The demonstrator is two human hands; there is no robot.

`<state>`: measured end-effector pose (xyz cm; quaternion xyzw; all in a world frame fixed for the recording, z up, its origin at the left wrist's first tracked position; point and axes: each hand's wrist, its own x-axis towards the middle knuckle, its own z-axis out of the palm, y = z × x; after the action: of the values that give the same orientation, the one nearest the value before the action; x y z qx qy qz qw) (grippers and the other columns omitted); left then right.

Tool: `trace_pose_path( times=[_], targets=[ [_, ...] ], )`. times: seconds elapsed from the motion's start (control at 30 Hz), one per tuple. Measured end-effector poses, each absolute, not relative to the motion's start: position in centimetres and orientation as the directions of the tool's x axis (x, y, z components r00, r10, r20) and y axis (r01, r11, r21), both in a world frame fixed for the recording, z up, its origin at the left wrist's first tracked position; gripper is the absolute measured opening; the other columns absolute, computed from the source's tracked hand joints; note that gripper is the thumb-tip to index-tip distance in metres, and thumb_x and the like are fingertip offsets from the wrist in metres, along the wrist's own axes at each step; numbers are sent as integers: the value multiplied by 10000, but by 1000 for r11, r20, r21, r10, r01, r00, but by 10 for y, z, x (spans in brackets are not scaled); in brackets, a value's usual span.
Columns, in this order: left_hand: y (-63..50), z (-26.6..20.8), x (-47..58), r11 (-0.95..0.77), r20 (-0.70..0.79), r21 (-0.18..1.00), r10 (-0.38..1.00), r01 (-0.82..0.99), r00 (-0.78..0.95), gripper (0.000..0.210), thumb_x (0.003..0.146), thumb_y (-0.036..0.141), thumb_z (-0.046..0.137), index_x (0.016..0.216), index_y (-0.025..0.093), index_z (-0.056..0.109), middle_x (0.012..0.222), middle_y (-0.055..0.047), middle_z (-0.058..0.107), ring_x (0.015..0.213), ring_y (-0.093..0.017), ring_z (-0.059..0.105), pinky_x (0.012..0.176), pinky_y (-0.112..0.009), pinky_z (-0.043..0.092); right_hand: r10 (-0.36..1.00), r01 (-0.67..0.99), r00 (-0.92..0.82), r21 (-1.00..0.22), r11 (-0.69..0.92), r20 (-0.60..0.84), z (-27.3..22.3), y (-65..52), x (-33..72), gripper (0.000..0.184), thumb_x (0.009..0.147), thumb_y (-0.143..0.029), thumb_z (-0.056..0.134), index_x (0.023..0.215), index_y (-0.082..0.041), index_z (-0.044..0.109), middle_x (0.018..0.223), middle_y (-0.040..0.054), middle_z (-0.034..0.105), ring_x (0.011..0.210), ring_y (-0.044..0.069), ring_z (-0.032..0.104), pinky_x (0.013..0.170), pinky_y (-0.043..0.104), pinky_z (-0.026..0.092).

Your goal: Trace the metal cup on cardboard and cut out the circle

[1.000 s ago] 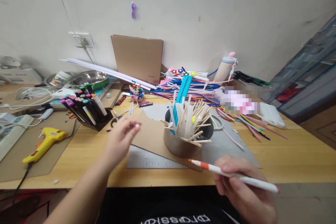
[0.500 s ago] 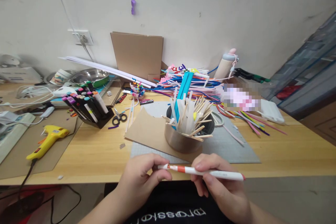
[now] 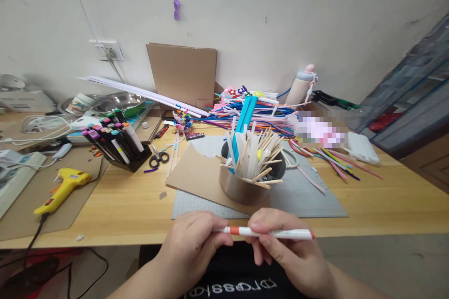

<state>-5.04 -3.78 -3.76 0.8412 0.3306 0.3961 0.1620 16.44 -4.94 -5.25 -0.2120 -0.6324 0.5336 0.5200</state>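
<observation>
Low in front of me, at the table's near edge, I hold a slim white marker pen point(image 3: 293, 234) level. It has an orange band near its left end and a red tip at its right. My right hand point(image 3: 289, 245) is closed round its barrel. With thumb and forefinger pinched, my left hand point(image 3: 196, 238) grips the small white end piece at the left, mostly covered by the fingers. That piece and the pen now meet in one line; whether they are fully joined I cannot tell. Just beyond my hands stands a metal pot point(image 3: 242, 190) full of wooden sticks and glue sticks.
Beneath the pot lie a cardboard sheet point(image 3: 196, 175) and a grey cutting mat point(image 3: 312, 201). Further left are scissors point(image 3: 159, 156), a black holder of markers point(image 3: 131, 164) and a yellow glue gun point(image 3: 63, 189). Coloured pipe cleaners point(image 3: 333, 163) lie heaped at the back.
The pen has moved left with my right hand, and the gap between its tip and the small white piece in my left hand has closed.
</observation>
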Motion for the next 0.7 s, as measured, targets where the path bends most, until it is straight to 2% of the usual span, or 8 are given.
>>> trace_pose_path(
  times=[0.1,0.17,0.3,0.37,0.43,0.5,0.6,0.7],
  targets=[
    [-42,-37,-51,-714,509,591,691,375,513,155,932,315,503,833,208,556,646,32,630,551,-84,577,496,-189,410,794,-326,-409,-885,332,449,-51,-51,164,273,912,-122,511,1120,-268,607,901,35,596,606,78,652,511,165,483],
    [-44,-36,-50,-717,501,574,690,395,523,149,931,323,500,856,206,553,666,25,633,567,-93,581,511,-200,418,806,-340,-410,-891,299,427,-53,-52,162,252,907,-135,525,1101,-264,621,895,37,597,605,83,659,503,165,483],
    [-47,-37,-50,-786,515,367,617,497,595,142,943,281,457,883,191,549,629,19,605,522,-124,549,495,-245,400,862,-349,-401,-922,168,309,-59,-53,158,191,911,-175,534,1048,-266,632,835,23,625,569,82,651,465,151,459],
    [-46,-43,-56,-819,526,278,567,501,634,147,947,268,432,887,193,544,619,18,604,501,-135,531,481,-261,378,855,-256,-432,-948,190,288,-62,-52,160,209,877,-200,593,1076,-252,629,786,23,641,566,101,643,480,180,479],
    [-42,-55,-68,-798,564,267,584,541,583,115,937,230,429,916,200,538,676,11,638,550,-135,562,525,-255,402,855,-124,-407,-947,298,322,-64,-49,167,298,844,-218,635,1137,-263,601,746,6,632,564,107,613,502,205,489],
    [-36,-68,-86,-642,581,335,717,689,386,101,921,207,443,932,206,544,725,7,650,600,-128,584,576,-239,422,885,48,-208,-899,435,417,-66,-43,179,288,849,-202,619,1117,-298,577,762,-13,602,596,101,576,542,212,486],
    [-20,-78,-119,-132,386,424,921,896,-47,184,917,336,454,848,209,569,727,-10,625,614,-149,570,564,-254,406,812,391,119,-779,490,571,-67,-24,199,260,842,-199,617,1070,-300,544,991,34,535,767,137,558,636,263,497],
    [-2,-73,-148,233,122,317,951,919,-283,343,900,484,400,755,217,559,736,-41,623,679,-221,585,544,-298,370,803,654,64,-633,415,593,-63,-4,214,431,785,-336,685,1177,-286,513,1285,114,399,1103,267,501,803,413,504]
  ],
)
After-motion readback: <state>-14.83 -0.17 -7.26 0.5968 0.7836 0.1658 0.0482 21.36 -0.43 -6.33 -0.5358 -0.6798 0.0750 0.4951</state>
